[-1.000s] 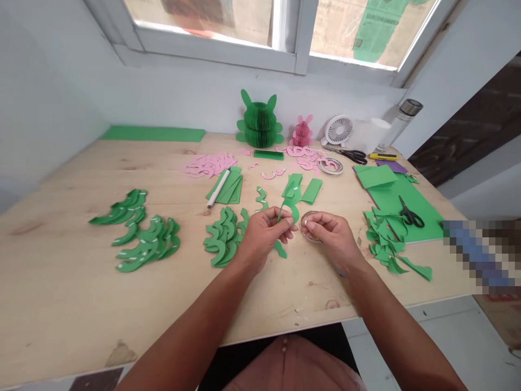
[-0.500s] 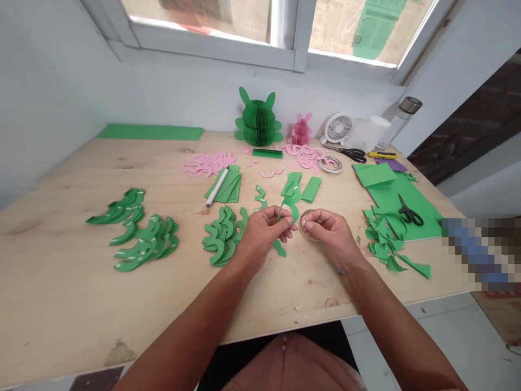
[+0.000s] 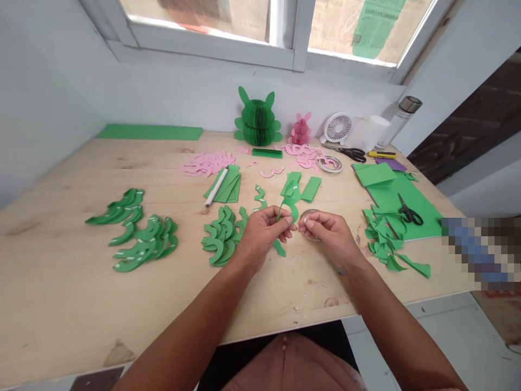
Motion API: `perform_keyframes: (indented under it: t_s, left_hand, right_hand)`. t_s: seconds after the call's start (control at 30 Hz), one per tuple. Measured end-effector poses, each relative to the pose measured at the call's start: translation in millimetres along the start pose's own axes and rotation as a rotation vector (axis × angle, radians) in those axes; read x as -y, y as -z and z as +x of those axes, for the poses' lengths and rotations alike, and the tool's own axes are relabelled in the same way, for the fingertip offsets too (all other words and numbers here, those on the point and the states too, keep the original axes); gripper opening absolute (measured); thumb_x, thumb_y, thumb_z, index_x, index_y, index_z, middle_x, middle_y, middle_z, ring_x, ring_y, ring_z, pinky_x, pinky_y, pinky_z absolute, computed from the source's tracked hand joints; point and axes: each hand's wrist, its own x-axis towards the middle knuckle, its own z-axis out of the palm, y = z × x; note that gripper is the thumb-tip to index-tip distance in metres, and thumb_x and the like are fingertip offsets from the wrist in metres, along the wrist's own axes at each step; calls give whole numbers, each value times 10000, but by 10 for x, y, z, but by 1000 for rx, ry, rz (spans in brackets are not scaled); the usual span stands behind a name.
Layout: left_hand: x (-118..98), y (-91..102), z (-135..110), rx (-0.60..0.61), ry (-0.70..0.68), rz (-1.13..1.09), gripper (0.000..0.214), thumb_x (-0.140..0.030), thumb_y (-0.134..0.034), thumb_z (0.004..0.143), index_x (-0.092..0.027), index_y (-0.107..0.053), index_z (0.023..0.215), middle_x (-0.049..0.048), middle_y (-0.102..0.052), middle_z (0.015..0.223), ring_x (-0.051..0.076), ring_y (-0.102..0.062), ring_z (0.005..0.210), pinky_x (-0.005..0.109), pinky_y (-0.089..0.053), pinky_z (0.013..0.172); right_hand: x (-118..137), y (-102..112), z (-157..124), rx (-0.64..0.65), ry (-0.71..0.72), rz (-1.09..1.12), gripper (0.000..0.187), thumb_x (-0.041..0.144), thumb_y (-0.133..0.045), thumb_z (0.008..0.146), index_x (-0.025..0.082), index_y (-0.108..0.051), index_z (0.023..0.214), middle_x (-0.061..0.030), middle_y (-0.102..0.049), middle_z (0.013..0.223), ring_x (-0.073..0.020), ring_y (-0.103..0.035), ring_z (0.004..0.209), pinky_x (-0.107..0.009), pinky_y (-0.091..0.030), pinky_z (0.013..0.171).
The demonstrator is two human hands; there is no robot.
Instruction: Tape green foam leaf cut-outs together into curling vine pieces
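Note:
My left hand [image 3: 269, 231] pinches a wavy green paper cutout [image 3: 293, 209], held upright above the table with a white strip near its top. Close beside it, my right hand [image 3: 328, 231] has thumb and forefinger pressed together on a tiny white piece of tape [image 3: 305, 221]. Behind the right fingers lies a tape roll [image 3: 309, 212], mostly hidden by that hand. A stack of curved green cutouts [image 3: 222, 236] is left of my left hand. Farther left, more green cutouts [image 3: 148, 244] carry white strips.
Green paper scraps [image 3: 382, 236] and black scissors [image 3: 409, 210] on green sheets [image 3: 423, 220] lie to the right. Green rectangles [image 3: 228, 184] with a white pen [image 3: 217, 187], pink cutouts [image 3: 209, 163], a green honeycomb figure [image 3: 258, 122] and a small fan [image 3: 338, 128] are farther back.
My right hand has shifted slightly left, its fingertips nearer the green cutout and covering more of the tape roll. My left hand holds almost still.

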Motion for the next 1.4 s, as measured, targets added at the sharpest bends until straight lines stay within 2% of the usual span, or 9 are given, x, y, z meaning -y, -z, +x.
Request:
perform_keyframes:
  t_s: [0.83,1.03,1.4]
  left_hand:
    - [7,-7,5,0,-1,27,192,-269,-695,610,-144,-581,701,-16,-583,517,96,-516,460,211,-397,450]
    - [-11,-6,-7,29,-3,52,198,-290,-698,607,-144,-588,685,-18,-564,504,102,-512,466,223,-402,454]
    - [-4,13,-13,93,-4,100,155,-288,-640,664,-147,-599,712,-19,-560,526,100,-519,481,218,-408,460]
  right_hand:
    - [56,-19,9,56,31,-70,162,329,-618,778,185,-690,766,-16,-644,709,-103,-540,635,-231,-424,589]
    - [65,-28,4,98,-13,-126,201,358,-612,776,176,-654,701,-17,-619,684,-105,-510,605,-242,-415,578]
    - [43,-23,-1,81,-43,-152,251,388,-627,759,169,-632,636,-11,-601,627,-103,-499,568,-241,-405,549]
